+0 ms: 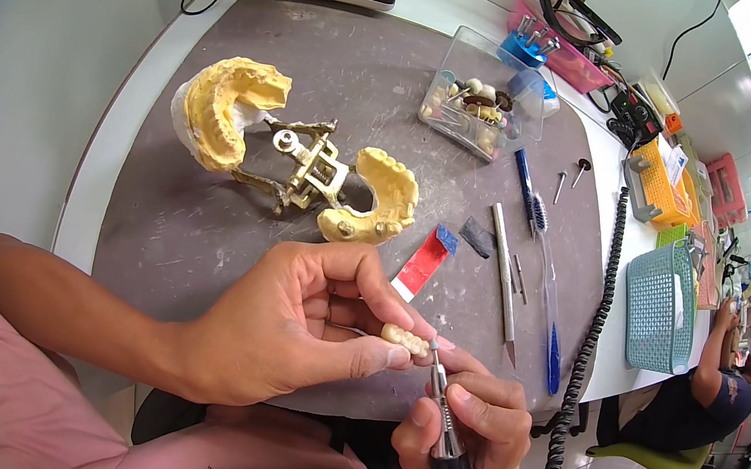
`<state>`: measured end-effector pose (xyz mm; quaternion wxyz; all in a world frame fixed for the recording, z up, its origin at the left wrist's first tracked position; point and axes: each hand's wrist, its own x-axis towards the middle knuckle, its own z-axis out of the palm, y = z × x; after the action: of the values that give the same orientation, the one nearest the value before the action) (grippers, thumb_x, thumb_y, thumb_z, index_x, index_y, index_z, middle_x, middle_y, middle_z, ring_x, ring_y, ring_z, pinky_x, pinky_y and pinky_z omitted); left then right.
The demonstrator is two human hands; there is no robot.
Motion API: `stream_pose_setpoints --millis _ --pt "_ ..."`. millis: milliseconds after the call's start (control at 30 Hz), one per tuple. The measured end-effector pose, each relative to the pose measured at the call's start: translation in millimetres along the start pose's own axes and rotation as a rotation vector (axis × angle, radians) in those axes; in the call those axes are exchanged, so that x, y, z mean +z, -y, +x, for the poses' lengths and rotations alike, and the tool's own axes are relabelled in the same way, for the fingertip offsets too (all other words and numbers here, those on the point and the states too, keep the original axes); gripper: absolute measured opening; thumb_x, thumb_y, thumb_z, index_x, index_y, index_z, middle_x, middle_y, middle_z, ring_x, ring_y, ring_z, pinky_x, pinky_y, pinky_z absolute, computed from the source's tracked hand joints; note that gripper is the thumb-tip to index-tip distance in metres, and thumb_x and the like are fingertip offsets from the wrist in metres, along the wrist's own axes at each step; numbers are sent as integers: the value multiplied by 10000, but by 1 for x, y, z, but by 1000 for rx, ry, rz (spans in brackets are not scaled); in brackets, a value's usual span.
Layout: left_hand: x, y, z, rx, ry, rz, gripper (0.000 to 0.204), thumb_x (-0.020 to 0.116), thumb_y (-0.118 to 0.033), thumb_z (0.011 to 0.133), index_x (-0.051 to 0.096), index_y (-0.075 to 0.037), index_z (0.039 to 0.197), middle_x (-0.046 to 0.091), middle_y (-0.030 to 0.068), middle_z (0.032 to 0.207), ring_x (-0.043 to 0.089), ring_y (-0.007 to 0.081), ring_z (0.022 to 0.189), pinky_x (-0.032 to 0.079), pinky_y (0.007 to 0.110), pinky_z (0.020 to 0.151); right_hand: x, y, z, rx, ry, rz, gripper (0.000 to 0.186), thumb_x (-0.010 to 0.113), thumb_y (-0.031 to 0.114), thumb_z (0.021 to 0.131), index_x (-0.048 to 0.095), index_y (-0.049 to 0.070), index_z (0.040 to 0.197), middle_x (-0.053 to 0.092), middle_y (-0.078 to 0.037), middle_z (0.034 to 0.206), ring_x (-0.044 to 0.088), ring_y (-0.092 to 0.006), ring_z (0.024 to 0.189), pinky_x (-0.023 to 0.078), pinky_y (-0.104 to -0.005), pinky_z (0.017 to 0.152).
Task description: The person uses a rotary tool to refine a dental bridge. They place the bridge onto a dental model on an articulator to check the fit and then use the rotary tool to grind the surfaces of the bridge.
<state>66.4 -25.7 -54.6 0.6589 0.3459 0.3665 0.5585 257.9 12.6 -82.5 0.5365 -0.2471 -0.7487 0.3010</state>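
My left hand (325, 314) pinches a small cream-coloured dental bridge (405, 340) of several joined teeth between thumb and fingers. In my right hand (479, 420) is a black and silver dental handpiece (449, 454), gripped like a pen. Its thin bur tip meets or nearly meets the right end of the bridge; I cannot tell whether they touch. Beyond my left hand lies a metal articulator (316, 167), opened flat. One yellow plaster jaw model (228, 115) sits at its left end and a second yellow jaw model (387, 199) at its right.
Right of the models lie a red paper strip (425, 259), a dark abrasive scrap (478, 237), a pale knife (504, 283) and a blue-handled brush (529, 194). A clear box (471, 118) holds polishing wheels. A coiled black cord (584, 363) runs down the right edge. Another person (711, 396) sits far right.
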Motion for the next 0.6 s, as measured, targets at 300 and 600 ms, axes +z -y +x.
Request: stream_pose_setpoints --millis 300,600 --pt "-1 1 0 1 5 -12 169 707 -14 906 570 -18 1005 666 157 1163 663 183 1103 546 305 974 1 -2 -1 -40 4 -12 303 818 44 795 559 37 953 661 -130 834 736 -370 939 644 -363 733" --pt "2 0 0 13 -16 35 178 678 79 888 557 -15 976 669 202 1151 660 238 1135 542 339 999 3 -5 1 -85 -39 52 314 832 46 782 572 30 956 664 -136 833 736 -370 932 645 -368 731"
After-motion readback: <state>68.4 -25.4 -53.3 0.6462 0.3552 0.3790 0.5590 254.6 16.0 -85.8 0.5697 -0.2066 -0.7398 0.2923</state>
